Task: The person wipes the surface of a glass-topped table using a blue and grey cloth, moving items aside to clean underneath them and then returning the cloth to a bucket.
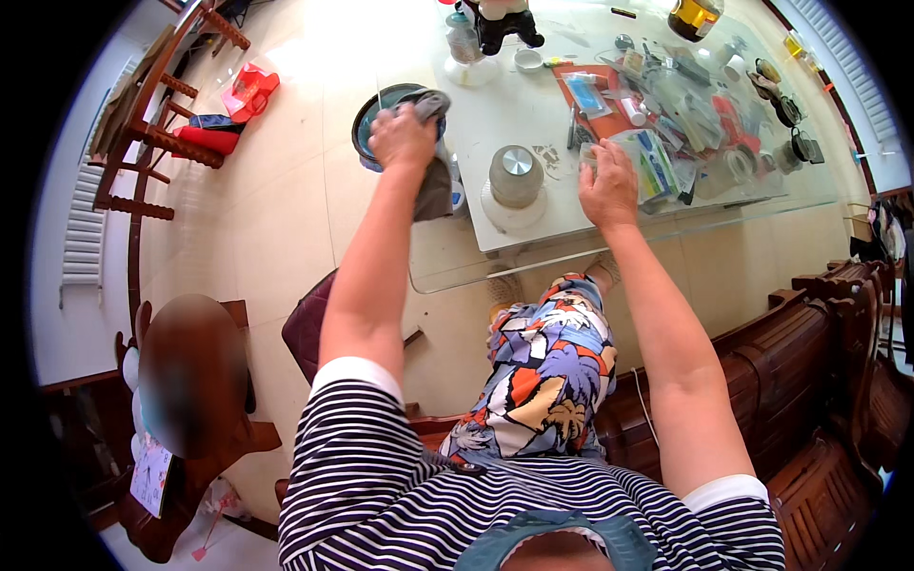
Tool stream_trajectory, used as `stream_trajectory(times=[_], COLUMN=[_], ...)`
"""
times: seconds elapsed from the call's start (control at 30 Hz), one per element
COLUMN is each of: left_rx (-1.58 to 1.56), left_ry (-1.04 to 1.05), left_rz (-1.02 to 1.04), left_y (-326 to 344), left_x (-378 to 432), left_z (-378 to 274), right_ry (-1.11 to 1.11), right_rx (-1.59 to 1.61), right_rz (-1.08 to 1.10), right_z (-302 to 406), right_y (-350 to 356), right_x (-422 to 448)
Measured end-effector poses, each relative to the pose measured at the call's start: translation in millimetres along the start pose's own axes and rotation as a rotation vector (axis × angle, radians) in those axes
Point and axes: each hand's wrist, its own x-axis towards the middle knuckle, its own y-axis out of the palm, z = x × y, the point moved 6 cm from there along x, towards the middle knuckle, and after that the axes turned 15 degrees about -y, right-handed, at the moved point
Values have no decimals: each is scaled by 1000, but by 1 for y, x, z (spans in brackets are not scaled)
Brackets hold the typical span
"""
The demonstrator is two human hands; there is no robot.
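My left hand grips a grey cloth over the left part of the glass tabletop; the cloth hangs down beside the table's edge. Beneath that hand, seen partly behind it, is a round dark-rimmed bin with a teal inside. My right hand is over the table, its fingertips at a small clear plastic piece; whether they grip it cannot be told. Between the hands stands a round jar with a silver lid. Just right of my right hand lies a green and blue packet.
Many small packets and bottles crowd the right of the glass table. A jar of dark liquid and a black and white figurine stand at the back. A carved wooden bench is close on the right; a red bag lies on the floor.
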Motion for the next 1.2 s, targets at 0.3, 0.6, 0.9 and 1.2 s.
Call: stream_trajectory(times=[0.3, 0.6, 0.9, 1.2], left_rx=[-375, -345, 10, -328], left_ry=[534, 526, -33, 445], left_rz=[128, 157, 86, 99], left_y=[-22, -38, 22, 12], left_x=[-163, -136, 61, -81], left_z=[-106, 3, -16, -126], right_ry=[-13, -10, -6, 7], right_rx=[17, 51, 21, 12], right_rz=[-9, -28, 6, 14], right_z=[-6, -3, 4, -5], right_y=[-1, -3, -5, -4], right_x=[-1, 1, 0, -2])
